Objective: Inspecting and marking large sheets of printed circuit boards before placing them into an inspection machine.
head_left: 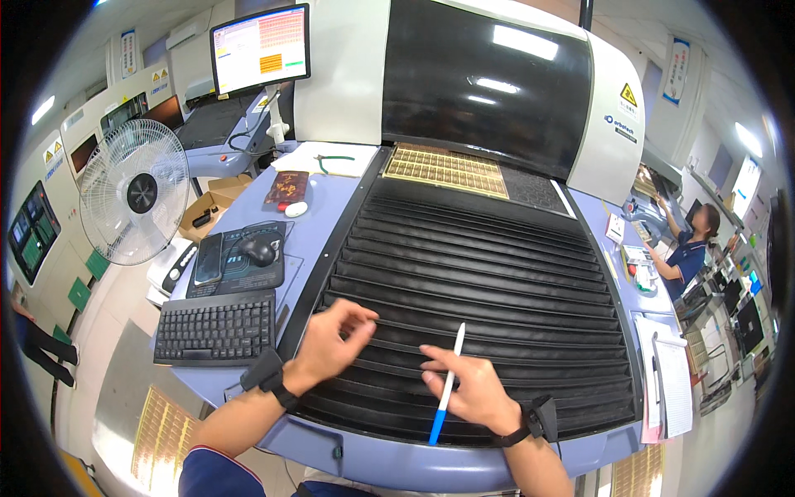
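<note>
While gripped, pen [447, 385] crosses right hand [468, 389] diagonally.

1 pen [447, 383] – 1 keyboard [215, 329] – 1 mouse [258, 251] – 1 fan [135, 192] – 1 monitor [260, 50].

The pen [446, 386] was slim, with a white upper barrel and a blue lower end. It lay across the fingers of the right hand [465, 388], pointing up and slightly right, white tip uppermost, blue end toward the person. It hovered over the black ribbed conveyor [489, 273], whose slats ran crosswise over the machine's sloping front.
</note>
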Demonstrator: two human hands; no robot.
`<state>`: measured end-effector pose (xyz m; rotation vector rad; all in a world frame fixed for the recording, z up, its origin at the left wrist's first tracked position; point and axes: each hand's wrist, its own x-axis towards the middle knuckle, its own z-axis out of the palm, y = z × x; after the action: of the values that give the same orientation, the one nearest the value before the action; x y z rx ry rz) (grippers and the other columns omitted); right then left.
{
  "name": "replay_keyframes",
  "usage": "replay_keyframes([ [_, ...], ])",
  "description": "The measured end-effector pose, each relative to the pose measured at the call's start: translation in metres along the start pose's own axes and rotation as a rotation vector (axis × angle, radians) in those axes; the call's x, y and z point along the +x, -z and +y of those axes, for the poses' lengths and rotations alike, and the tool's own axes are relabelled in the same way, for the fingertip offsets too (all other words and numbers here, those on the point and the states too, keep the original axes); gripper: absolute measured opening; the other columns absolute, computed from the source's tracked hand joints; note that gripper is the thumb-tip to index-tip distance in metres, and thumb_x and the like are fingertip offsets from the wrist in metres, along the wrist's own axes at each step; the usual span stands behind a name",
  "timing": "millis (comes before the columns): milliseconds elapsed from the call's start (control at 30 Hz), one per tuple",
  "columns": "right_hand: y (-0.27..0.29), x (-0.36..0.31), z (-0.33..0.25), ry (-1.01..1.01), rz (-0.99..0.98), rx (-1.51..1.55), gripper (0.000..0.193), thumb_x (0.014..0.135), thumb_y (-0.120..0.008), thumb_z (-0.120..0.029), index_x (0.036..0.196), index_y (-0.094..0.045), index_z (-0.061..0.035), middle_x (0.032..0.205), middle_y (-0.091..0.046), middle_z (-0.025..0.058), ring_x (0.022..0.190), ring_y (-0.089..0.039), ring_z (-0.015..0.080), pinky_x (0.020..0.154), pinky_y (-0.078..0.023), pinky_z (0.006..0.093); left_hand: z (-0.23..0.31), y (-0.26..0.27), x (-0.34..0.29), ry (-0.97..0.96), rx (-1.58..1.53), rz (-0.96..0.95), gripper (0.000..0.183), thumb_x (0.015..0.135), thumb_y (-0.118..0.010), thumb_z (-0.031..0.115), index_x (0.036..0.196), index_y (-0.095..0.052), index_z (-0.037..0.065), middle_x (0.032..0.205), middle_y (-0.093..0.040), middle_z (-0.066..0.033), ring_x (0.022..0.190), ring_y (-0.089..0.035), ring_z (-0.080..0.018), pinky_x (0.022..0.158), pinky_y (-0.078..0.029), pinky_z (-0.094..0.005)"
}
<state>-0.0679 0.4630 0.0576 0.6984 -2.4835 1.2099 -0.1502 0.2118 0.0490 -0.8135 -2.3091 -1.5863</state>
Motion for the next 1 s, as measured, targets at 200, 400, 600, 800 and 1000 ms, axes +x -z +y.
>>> replay_keyframes([
  [200,0.021,0.007,0.009,-0.136,0.121,-0.020,0.037,0.090,-0.071,-0.014,0.124,-0.065,-0.0027,0.091,-0.075,0.0176,0.083,-0.075,0.0311,0.074,-0.058,0.0360,-0.025,0.020,0.013,0.142,0.004,0.176,0.009,0.090,-0.068,0.003,0.094,-0.061,-0.003,0.095,-0.074,-0.0126,0.080,-0.071,-0.0131,0.073,-0.057,-0.0257],
  [400,0.033,0.010,0.028,-0.177,0.291,-0.128,0.032,0.088,-0.070,-0.007,0.119,-0.067,0.0007,0.087,-0.076,0.0166,0.082,-0.076,0.0235,0.075,-0.057,0.0313,-0.030,0.020,0.012,0.159,0.114,0.139,0.020,0.088,-0.071,0.011,0.100,-0.062,-0.003,0.098,-0.074,-0.0163,0.083,-0.073,-0.0242,0.075,-0.057,-0.0342],
  [600,0.037,0.011,0.042,-0.288,0.361,-0.125,0.034,0.088,-0.070,-0.012,0.120,-0.067,-0.0019,0.090,-0.075,0.0197,0.089,-0.075,0.0291,0.078,-0.056,0.0362,-0.020,0.018,0.006,0.110,0.679,-0.097,0.056,0.089,-0.071,0.027,0.133,-0.051,-0.002,0.130,-0.058,-0.0251,0.114,-0.058,-0.0431,0.097,-0.046,-0.0486],
  [800,0.038,0.011,0.061,-0.352,0.315,-0.144,0.061,0.085,-0.079,-0.020,0.135,-0.053,0.0051,0.116,-0.068,0.0301,0.103,-0.070,0.0371,0.090,-0.054,0.0420,-0.021,0.023,0.016,0.200,0.207,0.172,0.048,0.089,-0.069,0.020,0.130,-0.056,-0.001,0.126,-0.061,-0.0198,0.106,-0.063,-0.0319,0.093,-0.050,-0.0400],
  [1000,0.036,0.013,0.052,-0.335,0.176,-0.405,0.072,0.083,-0.080,-0.028,0.140,-0.047,0.0012,0.118,-0.062,0.0325,0.105,-0.064,0.0453,0.088,-0.052,0.0473,-0.006,0.032,0.014,0.075,-0.458,0.327,0.054,0.095,-0.064,0.012,0.140,-0.039,-0.004,0.123,-0.064,-0.0255,0.111,-0.064,-0.0202,0.100,-0.046,-0.0306],
])
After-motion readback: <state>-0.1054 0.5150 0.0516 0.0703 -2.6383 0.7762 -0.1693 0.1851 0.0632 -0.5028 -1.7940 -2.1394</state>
